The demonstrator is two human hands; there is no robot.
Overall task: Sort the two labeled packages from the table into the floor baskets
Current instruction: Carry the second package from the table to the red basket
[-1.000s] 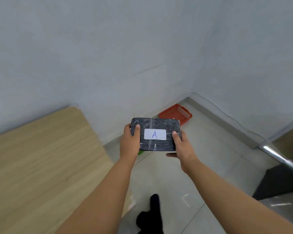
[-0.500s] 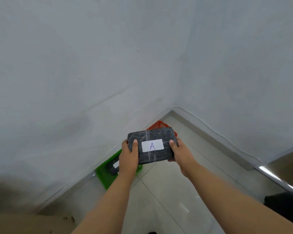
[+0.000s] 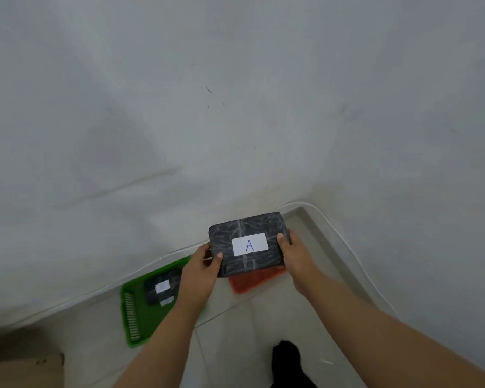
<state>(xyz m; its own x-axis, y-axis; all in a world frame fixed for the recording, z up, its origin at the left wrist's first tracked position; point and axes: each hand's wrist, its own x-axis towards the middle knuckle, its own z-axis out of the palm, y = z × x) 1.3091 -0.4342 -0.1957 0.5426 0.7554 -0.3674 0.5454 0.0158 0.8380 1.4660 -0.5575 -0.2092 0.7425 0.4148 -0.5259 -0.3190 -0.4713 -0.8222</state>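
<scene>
Both the left hand (image 3: pixel 200 271) and right hand (image 3: pixel 294 254) pinch the A-labelled package (image 3: pixel 248 243) by its ends above the orange basket (image 3: pixel 254 282), right of the green basket (image 3: pixel 140 317).

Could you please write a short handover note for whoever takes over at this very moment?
Left hand and right hand: both grip the package marked A, one at each end, in the air.
It is held in front of the red basket, hiding most of it.
The green basket on the floor already holds a dark labelled package; its label is unreadable.
Left: put package A into a basket, probably the red one.
</scene>
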